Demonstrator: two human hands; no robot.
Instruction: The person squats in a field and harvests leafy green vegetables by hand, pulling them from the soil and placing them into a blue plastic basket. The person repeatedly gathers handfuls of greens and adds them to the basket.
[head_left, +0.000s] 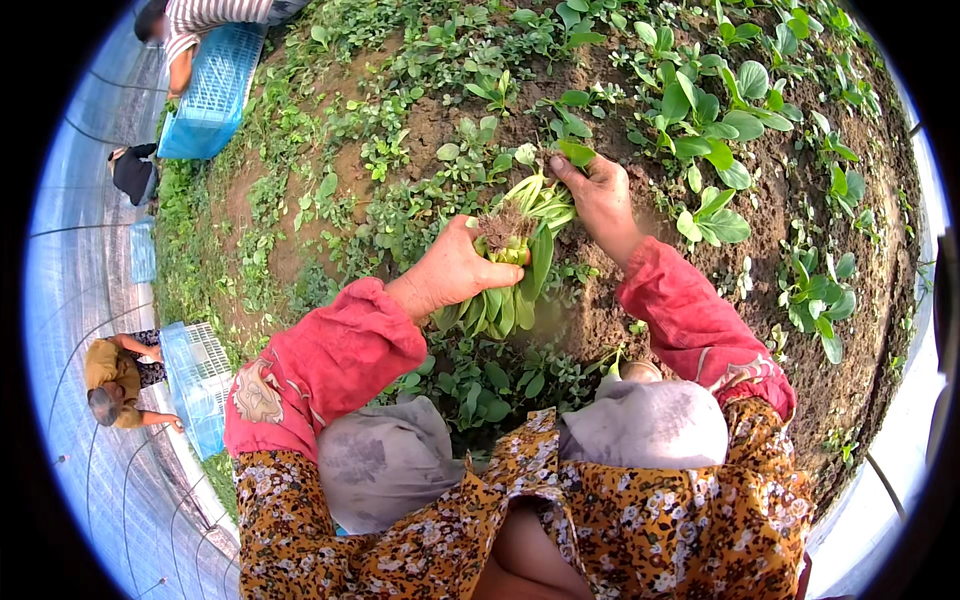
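A bunch of leafy greens (495, 309), perhaps bok choy, is gripped in my left hand (466, 264). Its leaves hang down towards my knees, and soil clings to the thin roots (504, 225) at its upper end. Pale stems (541, 198) stick out on the right side of the bunch. Up against those stems, my right hand (606, 196) pinches a green leaf (576, 152) between thumb and fingers. Whether that leaf belongs to a plant in the bunch, I cannot tell. My right fingertips are partly hidden.
Larger leafy plants (705, 124) grow in brown soil (622, 307) on the right. Low weeds (322, 202) cover the left. Blue plastic crates (214, 90) stand along the left edge, near a person in stripes (217, 15), one in black (135, 174) and one in mustard (120, 375).
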